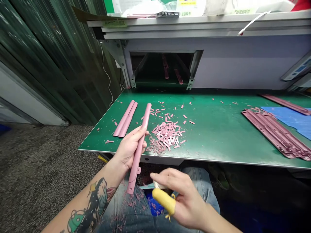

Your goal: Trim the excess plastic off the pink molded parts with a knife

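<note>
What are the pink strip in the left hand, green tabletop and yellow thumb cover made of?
Pink strip: likely molded plastic, satin; soft sheen, curly same-colored shavings nearby.
Green tabletop: smooth semi-gloss surface, maybe vinyl or rubber matting; blurred reflections, core hidden.
Yellow thumb cover: probably latex or rubber, fairly matte; snug fit, ragged edge.

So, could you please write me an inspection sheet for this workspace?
Surface: green tabletop, littered with pink bits.
Things: held pink strip; two pink strips at left; stacked strips at right, by a blue sheet.
Clutter: offcut pile; shavings near the front edge, more on the jeans.
Grips: left hand around the held pink strip; right hand, with yellow finger cover, on a small, partly hidden tool.
Cables: thin white cord hanging at left.
Surroundings: loaded shelf above; wall opening behind.
</note>
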A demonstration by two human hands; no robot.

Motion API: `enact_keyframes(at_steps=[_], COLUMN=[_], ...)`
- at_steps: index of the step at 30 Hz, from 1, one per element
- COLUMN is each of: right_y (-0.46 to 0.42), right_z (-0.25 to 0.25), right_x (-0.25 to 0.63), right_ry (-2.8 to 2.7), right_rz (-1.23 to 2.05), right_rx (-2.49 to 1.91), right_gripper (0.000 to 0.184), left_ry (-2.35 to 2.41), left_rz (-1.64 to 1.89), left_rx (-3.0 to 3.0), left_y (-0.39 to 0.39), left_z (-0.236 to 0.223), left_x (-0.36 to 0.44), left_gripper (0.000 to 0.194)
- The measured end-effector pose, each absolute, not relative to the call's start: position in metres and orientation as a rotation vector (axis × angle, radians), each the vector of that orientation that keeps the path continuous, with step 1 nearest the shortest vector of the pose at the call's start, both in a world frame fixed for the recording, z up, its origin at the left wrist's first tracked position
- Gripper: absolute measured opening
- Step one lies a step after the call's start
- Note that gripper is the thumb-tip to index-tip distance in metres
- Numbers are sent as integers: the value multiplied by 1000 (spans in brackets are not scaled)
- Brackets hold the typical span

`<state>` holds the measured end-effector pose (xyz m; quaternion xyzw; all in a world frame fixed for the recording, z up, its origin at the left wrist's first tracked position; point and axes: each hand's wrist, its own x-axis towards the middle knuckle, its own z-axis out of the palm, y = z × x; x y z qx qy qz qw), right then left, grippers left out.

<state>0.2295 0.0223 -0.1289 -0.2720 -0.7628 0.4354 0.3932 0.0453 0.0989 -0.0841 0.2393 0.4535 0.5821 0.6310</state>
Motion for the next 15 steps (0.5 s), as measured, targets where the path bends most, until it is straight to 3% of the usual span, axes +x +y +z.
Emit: enact_keyframes(at_steps=[6, 11, 13, 15], right_y=[36, 35, 36, 43], right_z=[-110, -121, -126, -129], right_x=[230, 228, 222, 214], right_ry=[-2292, -2127, -1834, -1544], right_rz=[765, 558, 668, 1020], right_rx=[-838, -900, -943, -978], right_gripper=[27, 30, 35, 35], left_ry=[1174, 1191, 1167, 1115], left_rz=[1237, 1268, 1314, 1376], left_rx=[737, 737, 691, 617], left_y=[101, 103, 107, 113], left_z=[-84, -86, -84, -82], left_x=[57, 61, 67, 81], left_gripper=[24, 40, 44, 44])
